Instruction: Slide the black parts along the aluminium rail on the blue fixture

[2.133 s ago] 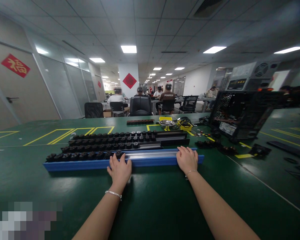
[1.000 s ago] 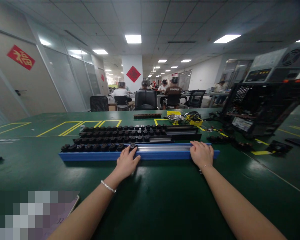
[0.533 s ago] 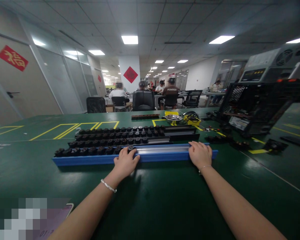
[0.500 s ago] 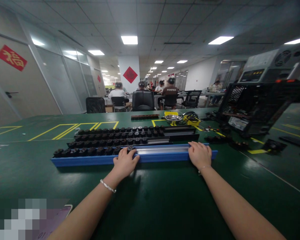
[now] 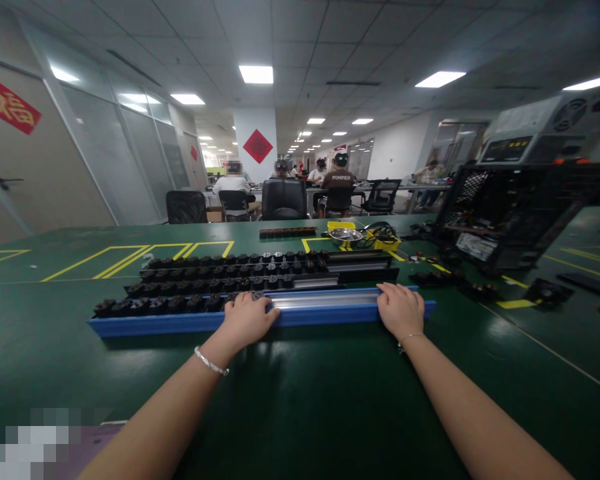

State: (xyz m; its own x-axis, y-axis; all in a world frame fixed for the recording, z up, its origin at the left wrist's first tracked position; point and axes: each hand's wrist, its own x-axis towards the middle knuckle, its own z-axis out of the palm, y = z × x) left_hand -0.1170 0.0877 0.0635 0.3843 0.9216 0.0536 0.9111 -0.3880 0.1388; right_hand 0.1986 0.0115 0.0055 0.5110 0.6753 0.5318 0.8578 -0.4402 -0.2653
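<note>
Fingers (image 5: 240, 300) of the left hand (image 5: 247, 321) bend over the blue rail (image 5: 330, 315) at the right end of its row of black units (image 5: 157, 305); their tips are hidden, so whether they are closed on a unit cannot be told. The right hand (image 5: 400, 310) grips the same rail near its right end, fingers curled over the top. The blue rail lies lengthwise, left to right, on the green worktop (image 5: 300, 400). Black units occupy its left part; between the hands, a bare metal strip (image 5: 325, 300) is exposed inside the channel.

On the far side of the blue rail, and roughly parallel to it, lie further rows of black units (image 5: 205, 272) set in black rails. Beyond these, a short brown-and-black strip (image 5: 287, 233) lies toward the far edge. To its right are a shiny metal dish (image 5: 345, 235), a yellow tray (image 5: 341, 226) and black cables (image 5: 383, 232). At far right stands an open black computer case (image 5: 505, 217), carrying a grey metal box (image 5: 525, 127). In the background, people sit at desks.
</note>
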